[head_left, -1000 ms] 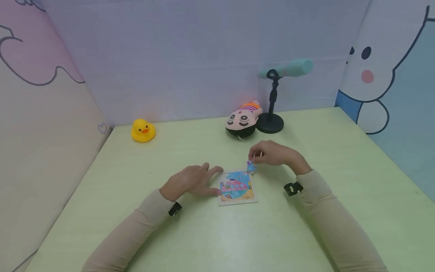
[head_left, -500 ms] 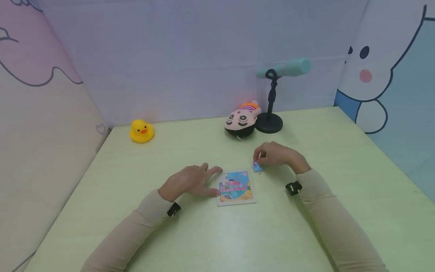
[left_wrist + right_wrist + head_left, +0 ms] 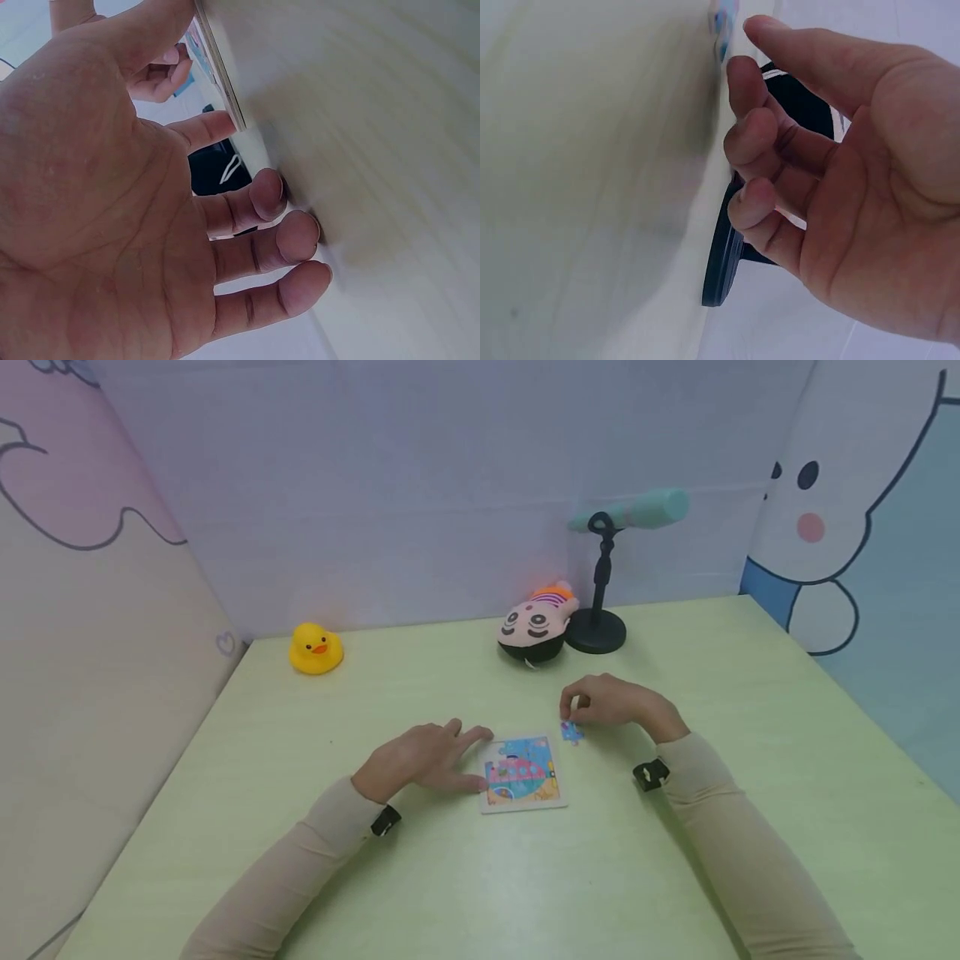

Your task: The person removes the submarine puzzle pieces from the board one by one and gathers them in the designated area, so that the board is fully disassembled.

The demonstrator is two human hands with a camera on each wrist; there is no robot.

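A square puzzle board (image 3: 522,806) lies on the table, with a pink and blue picture inside a pale frame. My left hand (image 3: 420,758) is at its left side, thumb and index finger spread against the frame. In the left wrist view, the board's edge (image 3: 225,82) shows by that thumb and index finger, the other fingers (image 3: 300,232) resting near the table. Right of the board's upper corner, my right hand (image 3: 607,700) pinches a small blue and purple puzzle piece (image 3: 572,732) low over the table. The piece (image 3: 722,30) is blurred beside the thumb tip in the right wrist view.
Along the back of the table (image 3: 420,868) are a yellow rubber duck (image 3: 316,649) at left and a plush doll (image 3: 534,625) near the middle. Beside the doll stands a black stand (image 3: 596,631) bearing a mint-green cylinder (image 3: 645,511). Printed cloth walls enclose the table.
My right hand has carried the puzzle piece from the board's upper right corner a little to the right, and the piece is turned flatter. My left hand stays at the board.
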